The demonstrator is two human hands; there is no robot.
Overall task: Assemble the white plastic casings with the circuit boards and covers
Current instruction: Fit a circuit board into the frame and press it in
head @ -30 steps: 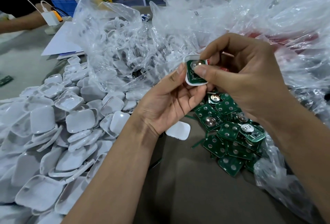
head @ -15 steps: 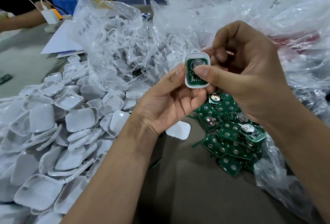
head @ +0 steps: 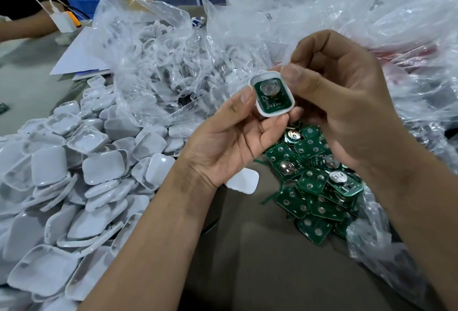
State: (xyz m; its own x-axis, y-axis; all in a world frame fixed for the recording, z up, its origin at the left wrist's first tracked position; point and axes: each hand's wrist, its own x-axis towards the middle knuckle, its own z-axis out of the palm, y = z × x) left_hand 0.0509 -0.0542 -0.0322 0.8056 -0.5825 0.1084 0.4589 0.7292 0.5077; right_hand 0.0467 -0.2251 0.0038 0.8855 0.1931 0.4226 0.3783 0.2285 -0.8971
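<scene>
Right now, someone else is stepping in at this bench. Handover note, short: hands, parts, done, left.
Left hand: grips the white casing by its edges.
Right hand: thumb and fingers pinch the casing's upper right corner.
Circuit board sits inside the casing, coin cell up.
Loose circuit boards lie below the hands; white casing and cover pile to the left, more in clear bags.
Done: board seated.
Left: fit a cover on this one, then repeat.

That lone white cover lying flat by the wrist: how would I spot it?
Start at the big heap of white casings on the left, then look right, under the left hand. The white cover lies alone on the bare table, smooth side up, just left of the green boards.
</scene>
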